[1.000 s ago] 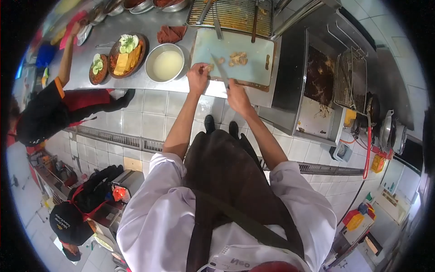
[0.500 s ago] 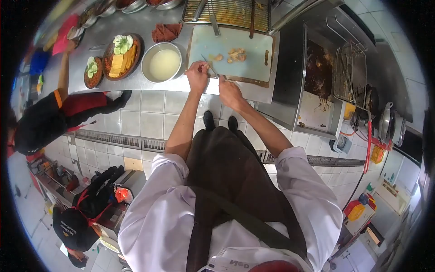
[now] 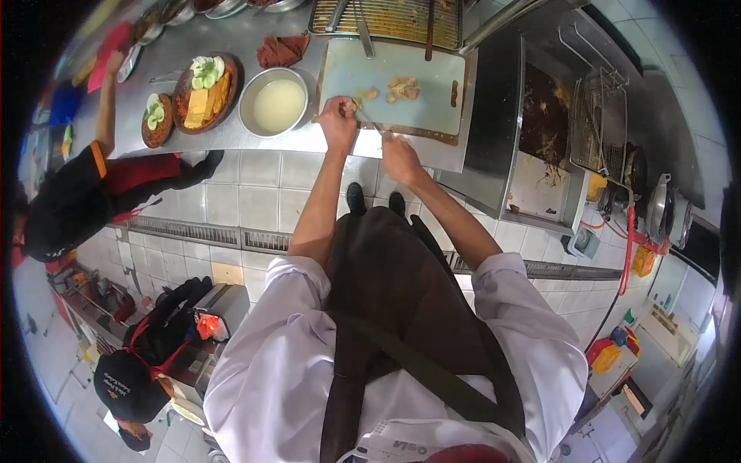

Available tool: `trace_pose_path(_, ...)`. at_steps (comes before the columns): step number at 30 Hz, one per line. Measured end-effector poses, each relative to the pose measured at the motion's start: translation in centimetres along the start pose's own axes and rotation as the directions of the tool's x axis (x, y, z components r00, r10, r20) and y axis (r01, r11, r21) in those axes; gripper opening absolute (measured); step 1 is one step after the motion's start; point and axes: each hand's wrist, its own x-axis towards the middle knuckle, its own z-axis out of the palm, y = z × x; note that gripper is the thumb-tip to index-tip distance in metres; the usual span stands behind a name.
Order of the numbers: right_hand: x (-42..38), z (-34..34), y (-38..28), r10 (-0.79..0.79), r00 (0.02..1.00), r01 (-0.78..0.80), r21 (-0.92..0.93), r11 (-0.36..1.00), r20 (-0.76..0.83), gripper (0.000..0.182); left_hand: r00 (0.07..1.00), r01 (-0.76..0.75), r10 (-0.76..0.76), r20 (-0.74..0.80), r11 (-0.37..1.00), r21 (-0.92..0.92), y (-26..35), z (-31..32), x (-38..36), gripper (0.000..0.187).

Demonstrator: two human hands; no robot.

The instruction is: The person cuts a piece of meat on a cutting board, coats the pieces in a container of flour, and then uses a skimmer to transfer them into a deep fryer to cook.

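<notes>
My left hand [image 3: 338,125] is closed at the near left edge of the pale cutting board [image 3: 428,68], pinching a small light-brown food piece [image 3: 354,103]. My right hand [image 3: 401,159] grips a knife [image 3: 373,122], just past the board's near edge. Its thin blade points up and left toward the piece in my left hand. Farther in on the board lies a small heap of light-brown food pieces [image 3: 402,89], possibly cooked meat, with a smaller bit to its left.
Left of the board stand a metal bowl of pale liquid [image 3: 279,106], a reddish cloth [image 3: 282,51] and a filled brown dish [image 3: 191,110]. Behind lies a wire-rack tray [image 3: 397,23] with utensils. A fryer station [image 3: 543,123] is at right. Co-workers are at left.
My right hand and the knife have shifted slightly right and toward me, and the blade's angle has changed. My left hand stays nearly in place. A co-worker's hand at left has moved.
</notes>
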Motion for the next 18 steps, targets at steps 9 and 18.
trace_pose_path(9, -2.2, -6.8, 5.0, 0.228, 0.959, -0.24, -0.059, 0.969, -0.167, 0.03, 0.998, -0.068, 0.066, 0.023, 0.994, 0.091, -0.4, 1.1, 1.2, 0.013)
trace_pose_path(18, 2.4, -7.3, 11.1, 0.206, 0.952, -0.258, -0.232, 0.938, -0.227, 0.029, 0.982, -0.066, 0.005, 0.188, 0.944, 0.322, 1.3, 1.3, 2.7, 0.006)
